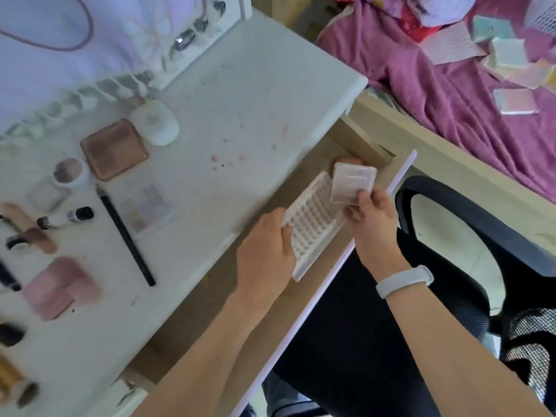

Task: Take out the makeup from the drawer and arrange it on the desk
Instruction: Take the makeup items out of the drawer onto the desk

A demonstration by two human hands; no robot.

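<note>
Mostly done, by my read: desk (258, 94) already carries a spread of makeup at 9 o'clock. Drawer (216, 299) open, looks nearly bare. Left hand (264, 251) has a curled grip on the white lash tray (313, 227); right hand (371, 212) pinches a small clear case (352, 182). Both held over the drawer, still to place.

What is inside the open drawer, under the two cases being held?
Past the small clear case in the right hand, a pinkish round item shows in the drawer. The ridged white case in the left hand covers the rest.
</note>
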